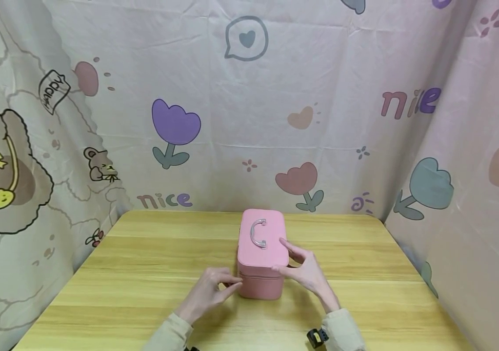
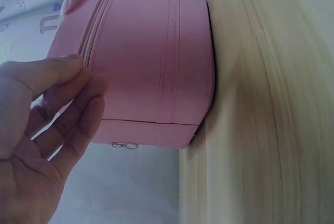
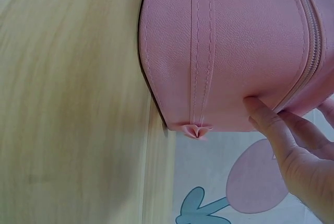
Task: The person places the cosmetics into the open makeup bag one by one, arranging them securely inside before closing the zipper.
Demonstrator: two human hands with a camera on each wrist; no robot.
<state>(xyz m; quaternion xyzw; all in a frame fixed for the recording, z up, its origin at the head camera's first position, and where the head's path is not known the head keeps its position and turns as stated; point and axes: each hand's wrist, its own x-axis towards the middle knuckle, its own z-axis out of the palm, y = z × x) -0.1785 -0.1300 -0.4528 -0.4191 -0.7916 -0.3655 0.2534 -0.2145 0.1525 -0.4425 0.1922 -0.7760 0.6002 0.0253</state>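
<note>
A pink vanity case (image 1: pixel 261 287) with a silver handle (image 1: pixel 258 234) on its lid stands upright on the wooden table. At its near left corner, my left hand (image 1: pixel 209 292) brings thumb and fingertips together in a pinch. The left wrist view has these fingers (image 2: pixel 73 70) on the zipper line (image 2: pixel 94 28); the pull between them is hidden. My right hand (image 1: pixel 304 273) holds the near right corner, thumb on the front and fingers at the lid's right edge. The right wrist view shows that hand (image 3: pixel 297 153) touching the case just below its zipper (image 3: pixel 313 41). The lid is down.
The wooden tabletop (image 1: pixel 179 243) stretches to both sides of the case. Printed curtains (image 1: pixel 240 122) hang behind it and at both sides. A small metal ring (image 2: pixel 128 145) sticks out from the case's left side, and a pink bow (image 3: pixel 196 131) from another edge.
</note>
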